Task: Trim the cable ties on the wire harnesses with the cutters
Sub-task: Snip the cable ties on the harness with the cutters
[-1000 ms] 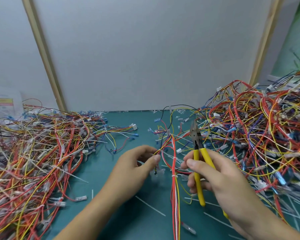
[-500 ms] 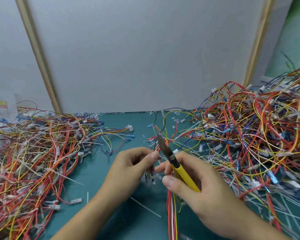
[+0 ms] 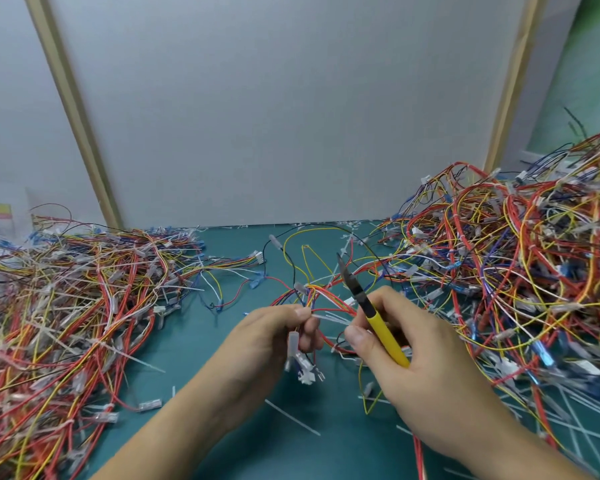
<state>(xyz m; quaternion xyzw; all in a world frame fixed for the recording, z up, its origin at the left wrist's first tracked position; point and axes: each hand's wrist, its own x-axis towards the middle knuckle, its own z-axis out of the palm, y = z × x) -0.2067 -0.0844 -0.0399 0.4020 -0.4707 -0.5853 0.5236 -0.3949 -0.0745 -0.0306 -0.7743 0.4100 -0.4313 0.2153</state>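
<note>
your left hand (image 3: 267, 337) pinched the wire harness (image 3: 326, 295) over the mat (image 3: 219, 344), cable tie (image 3: 330, 319) tail poking toward 3 o'clock, right hand (image 3: 423, 358) curled round the yellow cutters (image 3: 373, 315), nose aimed 11 o'clock

A tangled heap of multicoloured wire harnesses (image 3: 66, 306) lies at the left of the frame on the teal work mat (image 3: 194, 341). A taller heap of harnesses (image 3: 516, 271) lies at the right. At lower centre, between them, the left hand (image 3: 264, 344) pinches a loose wire harness (image 3: 329, 296). Just right of it, the right hand (image 3: 426, 358) grips the yellow-handled cutters (image 3: 374, 317). The grey back panel (image 3: 274, 116) stands behind the mat.
</note>
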